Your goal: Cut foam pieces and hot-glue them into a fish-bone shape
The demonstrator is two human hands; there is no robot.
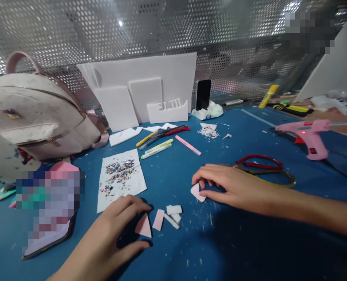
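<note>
My right hand (217,183) pinches a small pale pink foam piece (197,193) between thumb and forefinger, low over the blue table. Its other fingers curl behind. My left hand (117,220) is open, thumb and fingers apart, with a pink triangular foam piece (144,226) beside its fingertips. Whether a finger touches that triangle I cannot tell. Just to the right lie a pink rectangular piece (158,219) and a few small white foam strips (174,209). Behind my left hand, a white sheet (142,183) carries many tiny coloured bits.
Scissors (259,164) with red and yellow handles lie behind my right wrist. A pink glue gun (310,134) stands at right. Pens (187,145), white foam boards (114,109) and a phone (203,95) are further back. A backpack (41,113) stands at left.
</note>
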